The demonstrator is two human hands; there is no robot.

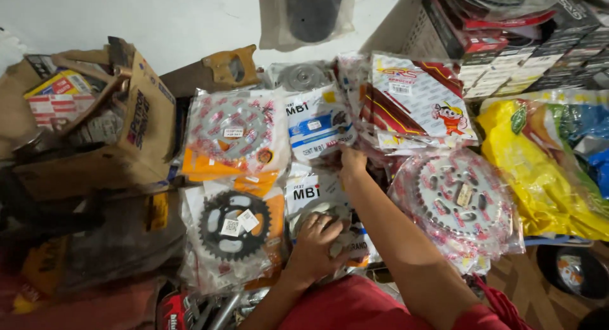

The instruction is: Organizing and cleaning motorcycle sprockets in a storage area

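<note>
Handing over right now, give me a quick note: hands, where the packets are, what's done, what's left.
Left hand: palm down on a white-and-blue sprocket packet at the near middle of the pile.
Right hand: reaching farther in, fingers at the lower edge of a similar packet behind it.
Neither packet is lifted yet.
Black sprocket packet lies left, large silver sprocket packet right; both untouched.

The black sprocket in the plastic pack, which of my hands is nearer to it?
Left. The left hand rests on a packet just right of the black sprocket; the right hand reaches farther up and right.
</note>
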